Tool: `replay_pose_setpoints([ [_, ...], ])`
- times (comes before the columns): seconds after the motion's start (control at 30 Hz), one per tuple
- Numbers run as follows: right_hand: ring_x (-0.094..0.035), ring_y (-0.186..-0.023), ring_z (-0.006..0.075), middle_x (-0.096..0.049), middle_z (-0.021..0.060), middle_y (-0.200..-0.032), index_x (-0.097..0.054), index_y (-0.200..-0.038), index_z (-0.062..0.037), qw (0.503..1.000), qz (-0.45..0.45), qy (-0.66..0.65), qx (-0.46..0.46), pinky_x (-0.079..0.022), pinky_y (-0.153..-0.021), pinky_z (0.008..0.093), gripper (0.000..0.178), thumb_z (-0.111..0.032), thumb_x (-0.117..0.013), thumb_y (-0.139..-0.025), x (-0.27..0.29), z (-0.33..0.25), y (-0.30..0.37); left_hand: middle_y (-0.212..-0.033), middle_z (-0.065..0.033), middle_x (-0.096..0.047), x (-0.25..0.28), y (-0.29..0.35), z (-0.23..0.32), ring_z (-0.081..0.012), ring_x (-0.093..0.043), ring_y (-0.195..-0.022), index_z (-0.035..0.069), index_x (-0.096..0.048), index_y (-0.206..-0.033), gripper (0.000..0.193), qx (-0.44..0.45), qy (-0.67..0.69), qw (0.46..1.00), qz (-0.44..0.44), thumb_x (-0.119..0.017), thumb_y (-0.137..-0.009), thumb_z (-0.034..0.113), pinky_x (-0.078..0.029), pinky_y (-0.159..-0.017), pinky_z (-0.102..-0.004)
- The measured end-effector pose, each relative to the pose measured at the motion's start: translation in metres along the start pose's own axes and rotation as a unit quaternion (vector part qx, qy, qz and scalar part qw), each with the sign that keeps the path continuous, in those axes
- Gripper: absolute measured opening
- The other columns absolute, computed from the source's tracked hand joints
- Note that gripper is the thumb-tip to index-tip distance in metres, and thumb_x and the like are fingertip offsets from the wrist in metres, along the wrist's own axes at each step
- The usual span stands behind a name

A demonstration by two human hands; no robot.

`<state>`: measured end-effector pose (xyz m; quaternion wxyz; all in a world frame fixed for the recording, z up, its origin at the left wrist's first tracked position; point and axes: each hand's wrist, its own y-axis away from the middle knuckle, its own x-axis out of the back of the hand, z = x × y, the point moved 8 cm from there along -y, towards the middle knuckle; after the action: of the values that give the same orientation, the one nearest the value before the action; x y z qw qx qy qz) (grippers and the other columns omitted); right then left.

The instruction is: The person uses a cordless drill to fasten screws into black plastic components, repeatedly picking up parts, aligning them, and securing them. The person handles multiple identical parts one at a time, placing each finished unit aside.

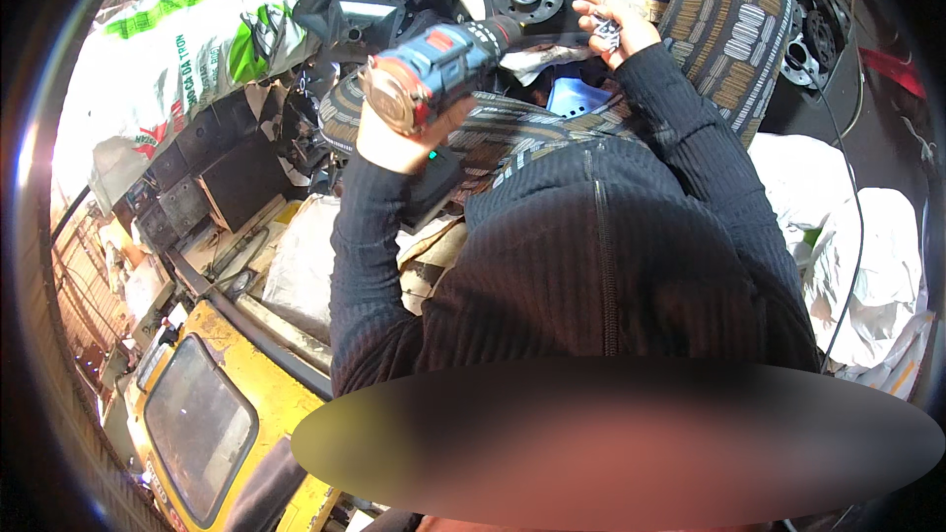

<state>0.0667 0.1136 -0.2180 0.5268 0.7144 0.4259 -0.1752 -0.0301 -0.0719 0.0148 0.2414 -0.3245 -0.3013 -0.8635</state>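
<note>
Cordless drill (439, 67): blue body, red accents, black chuck end
Small metal parts (606, 34): silver
Flanged hub (497, 0): dark grey
Patterned trousers (724, 39): black, with brown, grey and white dash blocks
Zip jacket (532, 266): black, vertical ribbed stripes
Printed sack (207, 34): white, green bands, green and red print
Perforated piece (576, 96): light blue, dark dots
Windowed panel (225, 327): yellow, dark scuffs, greyish pane

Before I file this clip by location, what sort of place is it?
Probably a cluttered repair or dismantling workshop: a power drill in the left hand, a round flanged part ahead, and a worn, windowed yellow panel at lower left.
</note>
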Motion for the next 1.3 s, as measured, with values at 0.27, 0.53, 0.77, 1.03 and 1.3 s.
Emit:
replay_pose_setpoints([
  [0.27, -0.053, -0.117, 0.0226, -0.051, 0.0124, -0.130, -0.040, -0.132, -0.0015, 0.978, -0.172, -0.105, -0.051, -0.055, -0.076, 0.0288, 0.044, -0.016, -0.051, -0.091, -0.041, 0.019, 0.019, -0.099, -0.0111, -0.064, -0.020, 0.024, 0.038, -0.0298, -0.063, -0.089, 0.006, -0.063, -0.103, 0.035, -0.097, -0.077, 0.992, 0.011, -0.072, -0.076, 0.026, -0.049, -0.080, -0.0395],
  [0.53, -0.052, -0.118, 0.0250, -0.046, 0.0158, -0.134, -0.038, -0.134, 0.0004, 0.971, -0.191, -0.107, -0.092, -0.051, -0.090, 0.0334, 0.051, -0.021, -0.051, -0.090, -0.055, 0.021, 0.025, -0.097, -0.0099, -0.066, -0.022, 0.021, 0.047, -0.0274, -0.064, -0.087, 0.007, -0.063, -0.103, 0.037, -0.110, -0.086, 0.989, 0.045, -0.072, -0.075, 0.030, -0.051, -0.077, -0.0376],
  [0.77, -0.046, -0.123, 0.0336, -0.049, 0.0209, -0.130, -0.048, -0.117, -0.0006, 0.946, -0.214, -0.227, -0.090, -0.045, -0.096, 0.0460, 0.029, -0.018, -0.042, -0.094, -0.056, 0.020, 0.022, -0.097, -0.0094, -0.066, -0.025, 0.028, 0.049, -0.0269, -0.065, -0.087, 0.006, -0.063, -0.103, 0.038, -0.114, -0.118, 0.986, 0.033, -0.072, -0.075, 0.030, -0.051, -0.077, -0.0381],
  [1.03, -0.043, -0.125, 0.0367, -0.046, 0.0234, -0.132, -0.050, -0.105, -0.0044, 0.930, -0.215, -0.277, -0.110, -0.046, -0.094, 0.0472, 0.017, -0.014, -0.045, -0.092, -0.055, 0.020, 0.023, -0.097, -0.0105, -0.065, -0.030, 0.029, 0.050, -0.0282, -0.064, -0.087, 0.006, -0.062, -0.104, 0.037, -0.127, -0.125, 0.983, 0.046, -0.072, -0.075, 0.026, -0.050, -0.078, -0.0383],
  [1.3, -0.048, -0.120, 0.0344, -0.052, 0.0219, -0.125, -0.053, -0.110, 0.0001, 0.951, -0.211, -0.205, -0.094, -0.047, -0.094, 0.0451, 0.026, -0.018, -0.047, -0.092, -0.062, 0.018, 0.029, -0.095, -0.0112, -0.066, -0.026, 0.029, 0.032, -0.0282, -0.065, -0.083, 0.006, -0.063, -0.102, 0.035, -0.031, -0.005, 0.999, 0.044, -0.073, -0.074, 0.024, -0.051, -0.073, -0.0373],
])
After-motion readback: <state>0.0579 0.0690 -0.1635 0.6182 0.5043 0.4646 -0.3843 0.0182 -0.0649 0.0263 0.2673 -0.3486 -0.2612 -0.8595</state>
